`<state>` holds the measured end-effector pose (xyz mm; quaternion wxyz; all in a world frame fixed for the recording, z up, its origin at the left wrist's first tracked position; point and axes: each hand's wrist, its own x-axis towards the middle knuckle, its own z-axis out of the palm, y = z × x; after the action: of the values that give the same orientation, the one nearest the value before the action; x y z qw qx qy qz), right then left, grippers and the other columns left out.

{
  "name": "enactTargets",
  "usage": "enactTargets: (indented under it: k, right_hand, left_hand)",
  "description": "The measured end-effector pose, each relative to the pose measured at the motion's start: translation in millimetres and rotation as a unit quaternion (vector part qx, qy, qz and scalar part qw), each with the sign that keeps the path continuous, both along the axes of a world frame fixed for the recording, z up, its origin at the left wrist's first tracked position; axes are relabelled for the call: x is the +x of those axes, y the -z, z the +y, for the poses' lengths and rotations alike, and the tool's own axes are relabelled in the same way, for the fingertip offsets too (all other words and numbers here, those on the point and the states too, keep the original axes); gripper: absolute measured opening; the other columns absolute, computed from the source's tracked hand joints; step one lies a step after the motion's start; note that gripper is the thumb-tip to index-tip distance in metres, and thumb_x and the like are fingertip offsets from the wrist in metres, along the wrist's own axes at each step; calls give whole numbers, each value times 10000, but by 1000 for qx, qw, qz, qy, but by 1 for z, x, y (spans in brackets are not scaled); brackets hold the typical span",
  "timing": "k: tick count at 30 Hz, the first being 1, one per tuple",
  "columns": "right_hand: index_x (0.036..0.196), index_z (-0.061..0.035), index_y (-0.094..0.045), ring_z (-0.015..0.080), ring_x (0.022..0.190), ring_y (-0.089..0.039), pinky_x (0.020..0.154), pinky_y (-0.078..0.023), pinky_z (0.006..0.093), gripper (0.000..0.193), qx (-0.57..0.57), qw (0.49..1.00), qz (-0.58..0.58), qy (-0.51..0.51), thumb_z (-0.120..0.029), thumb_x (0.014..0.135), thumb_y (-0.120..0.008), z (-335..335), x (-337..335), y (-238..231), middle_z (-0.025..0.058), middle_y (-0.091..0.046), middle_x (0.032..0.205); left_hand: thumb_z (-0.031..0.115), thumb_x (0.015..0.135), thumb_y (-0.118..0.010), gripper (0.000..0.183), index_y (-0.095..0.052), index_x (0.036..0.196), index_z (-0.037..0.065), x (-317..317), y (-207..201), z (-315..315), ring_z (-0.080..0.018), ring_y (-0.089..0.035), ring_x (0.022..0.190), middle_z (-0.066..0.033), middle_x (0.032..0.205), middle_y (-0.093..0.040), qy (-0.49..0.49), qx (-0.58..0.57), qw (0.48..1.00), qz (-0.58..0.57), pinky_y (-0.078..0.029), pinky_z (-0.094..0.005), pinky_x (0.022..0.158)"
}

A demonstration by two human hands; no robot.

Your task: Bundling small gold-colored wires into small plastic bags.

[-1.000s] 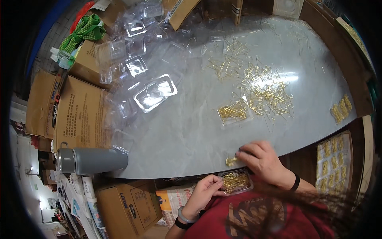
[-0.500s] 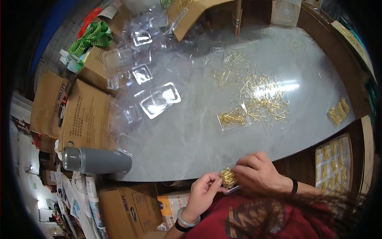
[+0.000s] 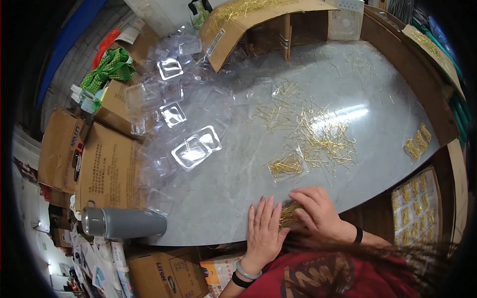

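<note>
A small bundle of gold wire hooks [image 3: 288, 214] lies between my two hands at the table's front edge. My left hand [image 3: 263, 231] rests flat along the bundle's left side, fingers stretched out and thumb by its lower end. From the right, my right hand [image 3: 318, 211] curls its fingers over the bundle; the fingertips partly hide it. Just beyond is a clear plastic blister shell filled with gold hooks [image 3: 286, 168]. A loose pile of gold hooks [image 3: 325, 136] spreads behind that, with a smaller scatter [image 3: 278, 107] to its left.
Clear empty blister shells [image 3: 191, 154] heap on the left of the grey table [image 3: 223, 198]. A grey bottle [image 3: 129, 222] lies at the front left, before cardboard boxes [image 3: 112, 164]. Gold bundles [image 3: 417, 143] sit at the right edge. A cut carton [image 3: 233, 30] stands at the back.
Both hands have moved from in front of my body onto the table edge with the hook bundle. My left hand has gone from pinching to lying flat. The view has shifted slightly.
</note>
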<state>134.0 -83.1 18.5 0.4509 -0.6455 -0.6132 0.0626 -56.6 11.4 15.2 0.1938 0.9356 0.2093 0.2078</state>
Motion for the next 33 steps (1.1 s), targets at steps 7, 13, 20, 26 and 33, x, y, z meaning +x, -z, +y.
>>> enactTargets:
  k: [7,13,20,26,33]
  right_hand:
    - [1375,-16,-573,377,1339,-533,1108,-420,556,531,-77,995,-33,-56,-51,865,-715,-28,2,1,159,-626,1335]
    - [1301,-35,-618,352,1100,-626,946,-499,474,509,-19,999,5,45,-35,819,-781,-25,4,3,129,-667,1182]
    - [1039,-62,-704,289,845,-621,758,-493,395,211,-27,998,20,58,-84,843,-778,-21,11,1,92,-654,939]
    - [1091,-62,-705,290,882,-622,776,-495,401,253,-30,997,10,64,-88,844,-753,-19,10,3,96,-660,993]
    - [1446,-6,-531,426,1438,-381,1174,-267,587,666,-172,973,-156,9,-449,960,-629,-16,2,-6,178,-438,1579]
  left_hand:
    - [327,1054,-525,588,-426,1518,-21,2,3,0,-423,-338,1493,-216,1595,-381,16,-5,999,34,-211,-590,1234]
    - [240,973,-651,604,-459,1489,-9,3,1,3,-443,-353,1472,-218,1570,-408,23,-22,999,11,-233,-600,1220]
    - [190,892,-701,539,-565,1372,-15,13,-5,12,-446,-408,1418,-216,1475,-483,71,-25,997,-19,-292,-608,1192]
    - [168,884,-685,528,-566,1364,-16,18,3,9,-450,-441,1384,-213,1444,-505,62,-36,997,-37,-332,-599,1176]
    - [163,907,-680,534,-532,1374,-48,19,4,9,-424,-442,1385,-238,1446,-477,66,-31,997,-35,-370,-570,1172]
